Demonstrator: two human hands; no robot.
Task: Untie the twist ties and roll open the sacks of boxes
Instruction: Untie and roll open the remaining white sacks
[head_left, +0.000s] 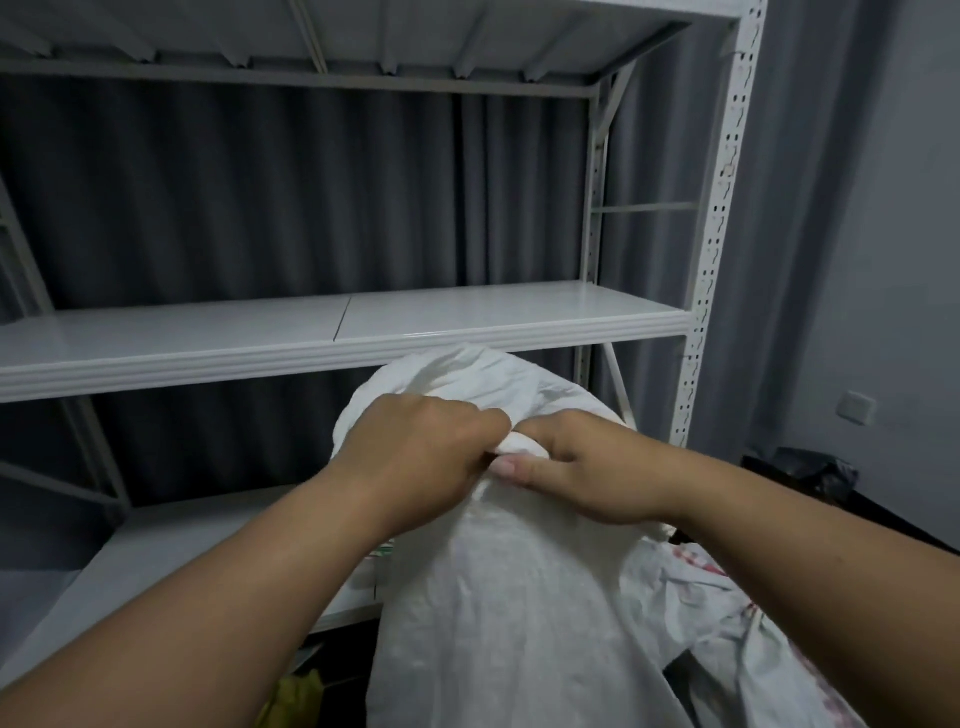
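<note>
A tall white woven sack (498, 613) stands upright in front of me, its top gathered into a bunched neck. My left hand (415, 457) grips the neck from the left, fingers curled into the fabric. My right hand (587, 467) pinches the bunched white fabric at the neck (519, 446) from the right, thumb pressed under it. Loose sack fabric (457, 374) fans out above and behind both hands. No twist tie can be made out; the hands hide the tied spot. The boxes inside are hidden.
A white metal shelving rack (343, 332) stands directly behind the sack, with a lower shelf (171, 545) at left. A second crumpled sack with red print (727, 613) lies at the right. Something yellow (296, 696) sits on the floor. A dark bin (810, 467) is at right.
</note>
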